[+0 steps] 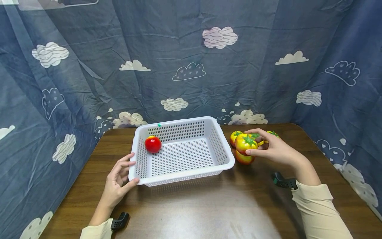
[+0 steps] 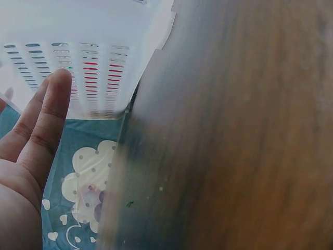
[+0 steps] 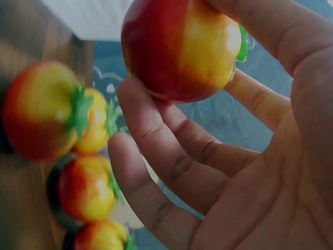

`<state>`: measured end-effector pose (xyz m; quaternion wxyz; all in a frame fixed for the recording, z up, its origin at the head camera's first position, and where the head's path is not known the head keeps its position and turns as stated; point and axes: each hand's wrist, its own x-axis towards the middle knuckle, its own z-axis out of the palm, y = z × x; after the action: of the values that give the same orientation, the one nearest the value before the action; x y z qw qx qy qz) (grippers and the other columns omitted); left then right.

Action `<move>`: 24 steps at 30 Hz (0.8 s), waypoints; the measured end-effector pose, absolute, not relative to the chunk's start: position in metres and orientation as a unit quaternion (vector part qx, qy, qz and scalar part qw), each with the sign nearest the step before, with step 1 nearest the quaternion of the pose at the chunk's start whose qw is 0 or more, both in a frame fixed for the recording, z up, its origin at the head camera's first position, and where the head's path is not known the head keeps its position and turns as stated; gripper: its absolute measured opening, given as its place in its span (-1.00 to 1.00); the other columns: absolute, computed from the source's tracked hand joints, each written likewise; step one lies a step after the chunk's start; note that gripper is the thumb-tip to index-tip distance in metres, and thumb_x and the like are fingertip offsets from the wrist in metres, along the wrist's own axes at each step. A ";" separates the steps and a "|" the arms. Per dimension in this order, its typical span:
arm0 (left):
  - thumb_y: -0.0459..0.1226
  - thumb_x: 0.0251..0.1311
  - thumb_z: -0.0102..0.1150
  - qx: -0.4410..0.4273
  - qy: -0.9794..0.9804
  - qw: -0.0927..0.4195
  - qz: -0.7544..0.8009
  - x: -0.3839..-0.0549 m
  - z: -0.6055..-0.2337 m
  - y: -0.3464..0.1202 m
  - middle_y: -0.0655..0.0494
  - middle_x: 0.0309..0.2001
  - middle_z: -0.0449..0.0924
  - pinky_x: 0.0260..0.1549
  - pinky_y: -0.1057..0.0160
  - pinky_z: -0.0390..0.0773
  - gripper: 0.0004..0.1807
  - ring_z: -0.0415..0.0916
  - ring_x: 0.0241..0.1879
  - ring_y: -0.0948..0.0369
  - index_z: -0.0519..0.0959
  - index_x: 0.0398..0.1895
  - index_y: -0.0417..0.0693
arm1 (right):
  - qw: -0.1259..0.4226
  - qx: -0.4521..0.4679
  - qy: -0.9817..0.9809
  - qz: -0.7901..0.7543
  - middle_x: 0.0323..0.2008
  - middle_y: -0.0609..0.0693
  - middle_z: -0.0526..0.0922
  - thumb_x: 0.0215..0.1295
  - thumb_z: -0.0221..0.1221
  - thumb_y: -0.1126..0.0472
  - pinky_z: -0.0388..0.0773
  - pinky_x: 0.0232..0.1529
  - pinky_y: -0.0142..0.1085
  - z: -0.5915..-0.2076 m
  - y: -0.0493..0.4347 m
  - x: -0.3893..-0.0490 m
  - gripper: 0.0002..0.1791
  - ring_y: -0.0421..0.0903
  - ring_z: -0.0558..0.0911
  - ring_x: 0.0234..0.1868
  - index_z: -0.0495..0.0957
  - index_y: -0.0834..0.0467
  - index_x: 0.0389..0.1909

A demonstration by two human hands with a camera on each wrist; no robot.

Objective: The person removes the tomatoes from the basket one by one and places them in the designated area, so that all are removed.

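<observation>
A white perforated plastic basket [image 1: 182,173] stands on the table, with one red tomato [image 1: 153,144] inside at its left end. At the basket's left side, my left hand [image 1: 118,179] touches the rim with thumb and fingertips; the left wrist view has its fingers [image 2: 49,112] fairly straight against the slotted wall. To the right of the basket, my right hand [image 1: 276,149] pinches a red-and-yellow tomato [image 3: 182,49] with a green leafy top, raised above the others. Below it lies another tomato [image 1: 244,158], and several more, such as one tomato [image 3: 86,187], sit close by.
The brown wooden table [image 1: 191,212] carries everything. Behind it hangs a dark blue cloth [image 1: 167,39] with white clouds, which also covers both sides. A black wrist strap [image 1: 283,182] shows at each sleeve.
</observation>
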<state>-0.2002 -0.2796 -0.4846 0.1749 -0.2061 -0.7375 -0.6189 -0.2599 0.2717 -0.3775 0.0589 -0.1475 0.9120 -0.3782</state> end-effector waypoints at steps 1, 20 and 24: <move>-0.69 0.08 0.35 -0.205 -0.738 0.174 -0.619 -0.200 -0.485 -0.280 -0.10 0.53 0.40 0.02 0.40 0.74 -0.41 0.70 0.12 0.25 0.51 0.24 -0.42 | 0.053 -0.145 0.916 -0.370 0.15 0.25 0.62 0.37 0.43 -0.10 0.67 -0.03 -0.25 -0.378 0.274 -0.260 -0.23 0.05 0.73 -0.02 0.34 -0.10 0.52; -0.70 0.07 0.34 -0.209 -0.735 0.177 -0.621 -0.200 -0.485 -0.279 -0.10 0.53 0.40 0.03 0.40 0.73 -0.41 0.70 0.14 0.25 0.51 0.23 -0.44 | 0.057 -0.120 0.930 -0.342 0.05 0.23 0.75 0.39 0.43 -0.05 0.63 -0.12 -0.31 -0.409 0.307 -0.265 -0.21 -0.05 0.71 -0.09 0.35 0.06 0.52; -0.70 0.07 0.34 -0.208 -0.734 0.178 -0.621 -0.200 -0.484 -0.279 -0.11 0.53 0.41 0.04 0.40 0.73 -0.41 0.70 0.13 0.25 0.51 0.23 -0.44 | 0.055 -0.114 0.932 -0.339 0.09 0.29 0.73 0.39 0.42 -0.05 0.63 -0.10 -0.26 -0.411 0.311 -0.263 -0.20 -0.02 0.72 -0.05 0.34 0.06 0.54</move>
<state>-0.1997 -0.2790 -0.4844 0.1777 -0.2080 -0.7345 -0.6210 -0.2635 0.3107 -0.4107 0.0550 -0.1144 0.9321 -0.3393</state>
